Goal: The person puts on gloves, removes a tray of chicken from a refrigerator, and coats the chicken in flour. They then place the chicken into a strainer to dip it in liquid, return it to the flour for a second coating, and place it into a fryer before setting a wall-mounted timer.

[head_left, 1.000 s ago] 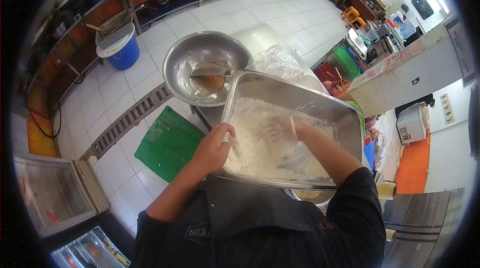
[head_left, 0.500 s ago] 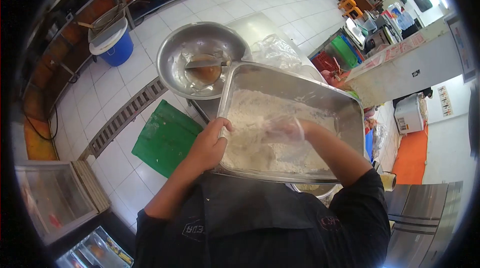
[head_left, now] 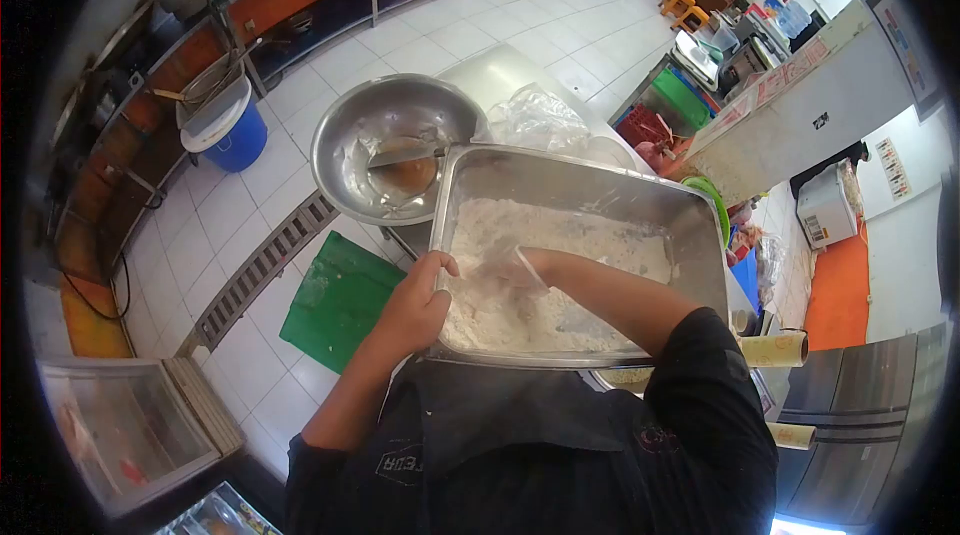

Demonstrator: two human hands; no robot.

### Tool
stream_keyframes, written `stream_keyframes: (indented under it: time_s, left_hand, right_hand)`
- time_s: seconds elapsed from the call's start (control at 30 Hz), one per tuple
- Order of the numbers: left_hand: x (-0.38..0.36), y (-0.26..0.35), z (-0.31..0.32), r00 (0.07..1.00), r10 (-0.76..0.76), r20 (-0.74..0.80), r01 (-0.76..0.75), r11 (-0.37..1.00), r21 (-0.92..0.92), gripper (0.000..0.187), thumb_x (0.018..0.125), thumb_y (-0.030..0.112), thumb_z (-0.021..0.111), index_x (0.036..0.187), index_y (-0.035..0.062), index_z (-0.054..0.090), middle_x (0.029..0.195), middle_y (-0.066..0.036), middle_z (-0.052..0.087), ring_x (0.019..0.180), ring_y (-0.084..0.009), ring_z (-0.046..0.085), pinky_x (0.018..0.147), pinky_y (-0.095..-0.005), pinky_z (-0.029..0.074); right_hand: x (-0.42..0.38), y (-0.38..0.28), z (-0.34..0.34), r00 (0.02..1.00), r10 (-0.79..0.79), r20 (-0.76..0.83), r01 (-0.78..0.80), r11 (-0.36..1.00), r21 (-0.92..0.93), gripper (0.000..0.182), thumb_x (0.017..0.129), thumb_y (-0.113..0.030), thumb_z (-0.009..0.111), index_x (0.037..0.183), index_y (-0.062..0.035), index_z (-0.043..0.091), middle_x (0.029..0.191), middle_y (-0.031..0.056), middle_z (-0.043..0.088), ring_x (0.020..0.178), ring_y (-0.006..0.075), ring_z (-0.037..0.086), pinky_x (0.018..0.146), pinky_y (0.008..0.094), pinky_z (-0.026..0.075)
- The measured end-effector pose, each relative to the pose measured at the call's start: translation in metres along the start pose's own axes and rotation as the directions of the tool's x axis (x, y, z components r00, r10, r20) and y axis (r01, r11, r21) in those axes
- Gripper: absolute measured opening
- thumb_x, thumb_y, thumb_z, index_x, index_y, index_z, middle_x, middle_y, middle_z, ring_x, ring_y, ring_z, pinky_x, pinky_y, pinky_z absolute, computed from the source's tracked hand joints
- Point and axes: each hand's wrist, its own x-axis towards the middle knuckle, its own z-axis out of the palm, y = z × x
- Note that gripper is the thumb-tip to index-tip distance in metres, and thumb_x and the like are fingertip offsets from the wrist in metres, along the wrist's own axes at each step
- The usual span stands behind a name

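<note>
My left hand (head_left: 415,305) is closed over the near left rim of a deep rectangular steel pan (head_left: 590,167). Pale flour (head_left: 600,235) covers much of the pan's bottom. In a clear plastic glove, my right hand (head_left: 510,273) is down in the flour at the left side; blur and powder hide its fingers. Touching the pan's far left corner is a round steel bowl (head_left: 340,150) with some brownish liquid (head_left: 408,178) in it. A utensil with a flat metal blade (head_left: 395,157) lies across that bowl.
A crumpled clear plastic bag (head_left: 540,120) lies on the steel table (head_left: 505,70) behind the pan. A green board or lid (head_left: 335,300) is low at the left, near a floor drain (head_left: 265,265). Farther off stands a blue bucket (head_left: 240,140). Plastic-wrap rolls (head_left: 775,349) are at the right.
My right hand has moved left through the flour, toward the pan's left wall. My left hand keeps its hold on the rim. The whole view has shifted slightly.
</note>
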Motion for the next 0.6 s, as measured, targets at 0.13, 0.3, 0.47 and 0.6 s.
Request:
stream_keyframes:
  time_s: [0.13,0.3,0.47,0.6]
  left_hand:
    - [-0.005,0.000,0.003,1.000,-0.020,-0.007,0.020,1.000,-0.018,0.032,0.078,0.000,0.044,0.110,0.0071,0.048,0.111,-0.022,0.053,0.107,-0.0418,0.054,0.097,-0.0427,0.041]
    - [-0.009,-0.001,0.001,0.999,-0.053,-0.010,0.053,0.998,-0.021,0.033,0.078,-0.001,0.043,0.110,0.0073,0.048,0.111,-0.022,0.053,0.107,-0.0417,0.054,0.097,-0.0427,0.041]
    - [-0.008,0.002,0.007,0.998,-0.027,-0.055,0.024,0.998,-0.056,0.033,0.078,-0.002,0.043,0.109,0.0072,0.049,0.111,-0.022,0.052,0.108,-0.0420,0.053,0.098,-0.0422,0.041]
    - [-0.007,0.004,0.009,0.996,-0.001,-0.094,0.001,1.000,-0.003,0.032,0.078,-0.003,0.043,0.108,0.0073,0.049,0.111,-0.023,0.052,0.108,-0.0426,0.053,0.098,-0.0419,0.041]
  right_hand:
    - [-0.034,-0.010,-0.020,0.972,-0.233,-0.001,0.210,0.878,-0.429,0.044,0.098,-0.032,0.054,0.132,-0.0050,0.059,0.116,0.0124,0.065,0.109,0.0239,0.060,0.092,0.0341,0.049]
    - [-0.088,-0.048,-0.041,0.910,0.247,-0.332,-0.256,0.967,0.019,0.058,0.094,-0.038,0.061,0.137,-0.0003,0.053,0.122,0.0149,0.063,0.100,0.0232,0.063,0.087,0.0379,0.050]
    - [-0.061,0.027,-0.029,0.997,-0.053,-0.061,0.049,0.997,-0.065,0.068,0.089,-0.035,0.065,0.144,-0.0017,0.043,0.134,0.0185,0.055,0.119,0.0244,0.055,0.095,0.0364,0.048]
    - [-0.022,0.008,0.023,0.999,0.032,-0.034,-0.018,0.930,0.367,0.082,0.065,-0.015,0.076,0.139,-0.0002,0.047,0.137,0.0212,0.052,0.123,0.0290,0.054,0.099,0.0373,0.047]
